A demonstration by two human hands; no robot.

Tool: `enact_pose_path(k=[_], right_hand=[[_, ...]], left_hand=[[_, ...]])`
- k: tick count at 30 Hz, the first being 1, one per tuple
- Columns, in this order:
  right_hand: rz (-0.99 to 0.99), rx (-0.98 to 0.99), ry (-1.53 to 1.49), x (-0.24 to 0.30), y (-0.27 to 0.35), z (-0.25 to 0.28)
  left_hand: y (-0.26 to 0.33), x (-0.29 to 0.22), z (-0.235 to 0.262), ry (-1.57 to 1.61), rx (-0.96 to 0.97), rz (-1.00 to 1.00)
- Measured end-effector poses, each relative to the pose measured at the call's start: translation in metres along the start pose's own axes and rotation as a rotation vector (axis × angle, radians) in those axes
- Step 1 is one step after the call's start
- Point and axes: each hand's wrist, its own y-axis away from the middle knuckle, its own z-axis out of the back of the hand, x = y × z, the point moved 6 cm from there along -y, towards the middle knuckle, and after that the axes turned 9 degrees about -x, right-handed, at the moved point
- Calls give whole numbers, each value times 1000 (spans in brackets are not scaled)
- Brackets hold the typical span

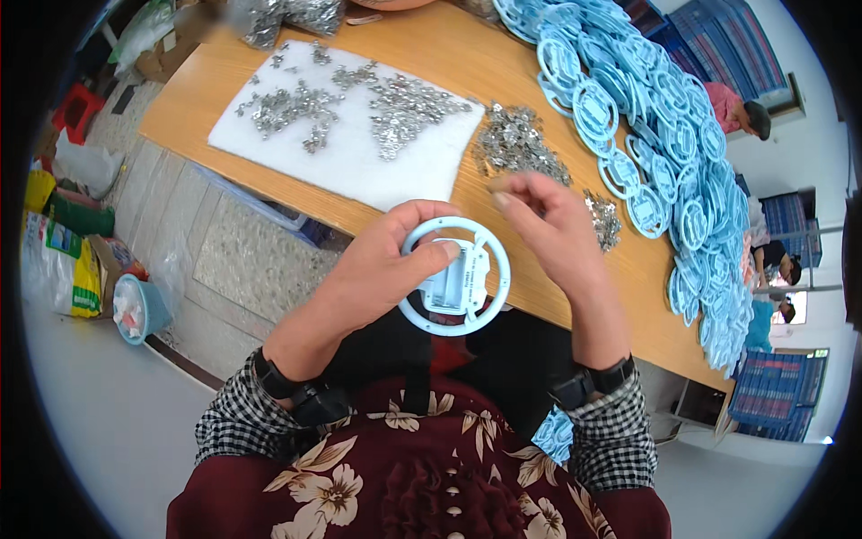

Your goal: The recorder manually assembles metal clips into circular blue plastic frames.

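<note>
A light blue plastic ring-shaped part, much like a toy steering wheel, (465, 280) is held over the table's near edge. My left hand (364, 269) is closed round its left side, the thumb lying by the rectangular battery compartment at its middle. To its upper right, my right hand (561, 235) hangs apart from the part, thumb and index finger pinched together; whatever is between the fingertips is too small to make out. Just beyond that hand lies a heap of small silvery metal pieces (521, 144), with a smaller heap (603, 220) beside its wrist.
Loose metal pieces are spread over a white foam sheet (296, 163) on the wooden table (180, 112). A large pile of similar blue parts (669, 117) covers the right side. On the floor at left stands a light blue bin (135, 310). Other people (732, 110) are at far right.
</note>
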Motion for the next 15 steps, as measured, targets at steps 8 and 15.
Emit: enact_pose_path(k=[8, 15], right_hand=[[353, 96, 423, 47, -49, -94], [416, 107, 461, 47, -55, -103]], left_hand=[[15, 1, 32, 122, -117, 45], [16, -2, 37, 63, -92, -17]])
